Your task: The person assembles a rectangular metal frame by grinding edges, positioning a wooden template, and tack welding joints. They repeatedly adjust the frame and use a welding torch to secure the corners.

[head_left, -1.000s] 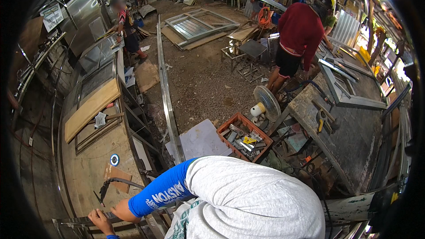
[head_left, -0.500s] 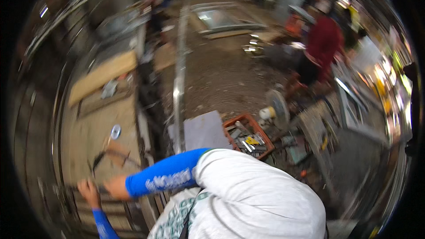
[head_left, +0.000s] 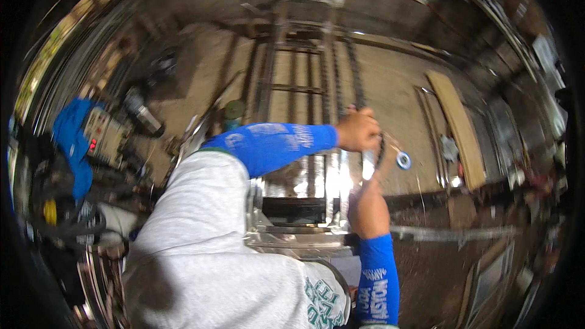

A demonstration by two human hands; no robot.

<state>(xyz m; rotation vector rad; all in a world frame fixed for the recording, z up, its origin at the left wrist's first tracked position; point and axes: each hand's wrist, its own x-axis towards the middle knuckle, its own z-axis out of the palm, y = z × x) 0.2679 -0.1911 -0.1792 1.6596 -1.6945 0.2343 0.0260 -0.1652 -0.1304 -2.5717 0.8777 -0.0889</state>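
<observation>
A long dark metal bar (head_left: 356, 76) runs away from me along the right side of a shiny metal frame (head_left: 266, 94). My left hand (head_left: 359, 129) reaches across from the left, its fingers wrapped round the bar. Closer to me, my right hand (head_left: 369, 198) is closed on the same bar at its bright near part, though motion blurs its fingers. Just right of the hands lie a dark curved cable (head_left: 382, 151) and a small round blue-and-white disc (head_left: 403, 159). Long rails and crosspieces make up the frame, which rests on a tan work surface (head_left: 396, 94).
Right of the frame lies a pale wooden plank (head_left: 456, 131) beside thin metal strips. To the left are a control box (head_left: 102, 137) with a red display, a blue cloth (head_left: 73, 140) and a grey cylindrical tool (head_left: 144, 116). A metal rail (head_left: 454, 233) crosses the lower right.
My view has swung left from the open floor and a co-worker to the work surface. Both hands now appear mid-view at the frame; earlier they were close together at the lower left.
</observation>
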